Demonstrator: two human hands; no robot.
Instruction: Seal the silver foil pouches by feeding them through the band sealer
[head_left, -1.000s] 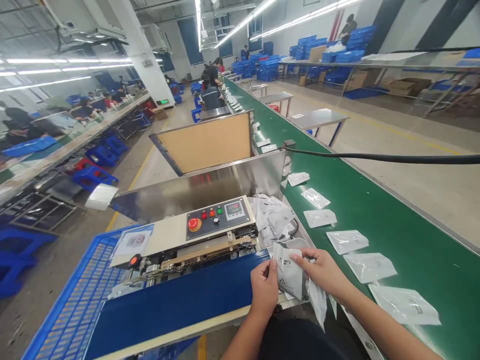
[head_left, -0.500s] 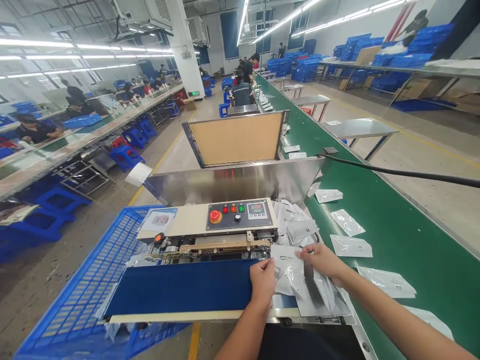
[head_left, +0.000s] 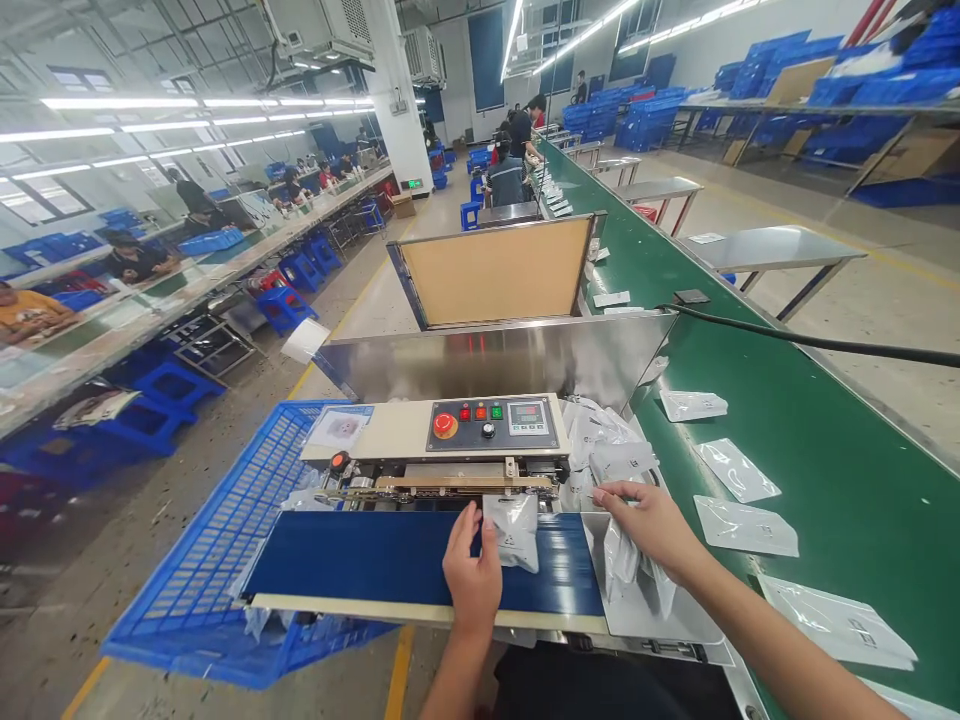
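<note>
A white plastic pouch (head_left: 514,535) stands with its upper edge at the sealing machine's (head_left: 390,432) metal guide, above the blue conveyor belt (head_left: 352,560). My left hand (head_left: 472,575) is just left of that pouch, thumb and fingers apart, the thumb close to the pouch's side. To the right, my right hand (head_left: 649,525) is curled over a bunch of similar pouches (head_left: 626,565), which hang below its fingers above a grey metal plate (head_left: 675,615). Its fingers partly hide how they are gripped. More pouches (head_left: 600,435) are heaped behind my right hand, beside the control panel.
A green conveyor (head_left: 825,480) runs along the right with several pouches spaced on it. A blue basket (head_left: 187,560) sits below the machine's left end. A black cable (head_left: 810,345) crosses the green conveyor. Other people work farther off.
The pouch has moved left from between my hands to the machine's guide. My left hand has shifted left and its fingers have opened. My right hand has let go of that pouch.
</note>
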